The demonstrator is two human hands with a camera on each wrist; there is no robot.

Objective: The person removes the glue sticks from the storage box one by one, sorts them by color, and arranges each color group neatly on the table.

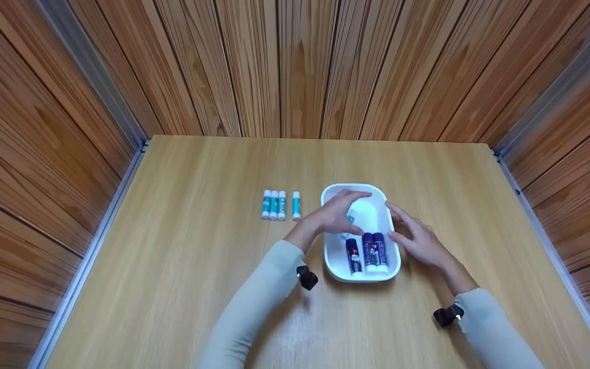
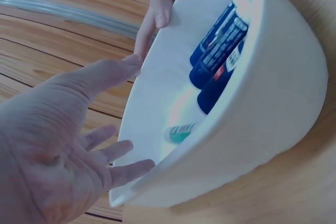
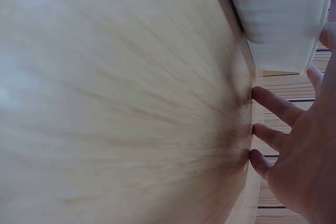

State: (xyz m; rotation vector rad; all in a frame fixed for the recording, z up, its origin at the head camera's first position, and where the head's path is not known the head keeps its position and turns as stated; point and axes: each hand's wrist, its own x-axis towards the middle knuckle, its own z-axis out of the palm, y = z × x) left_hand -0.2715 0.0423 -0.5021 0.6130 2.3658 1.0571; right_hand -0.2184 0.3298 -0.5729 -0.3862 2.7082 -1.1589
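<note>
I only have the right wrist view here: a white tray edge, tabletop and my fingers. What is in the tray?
Observer: Three dark blue glue sticks lie in the tray, plus one teal stick.
Operator: Where is the left hand?
Observer: The left hand reaches over the tray, fingers straight, holding nothing.
Operator: Anything else on the table?
Observer: Four teal sticks stand in a row left of the tray.
</note>
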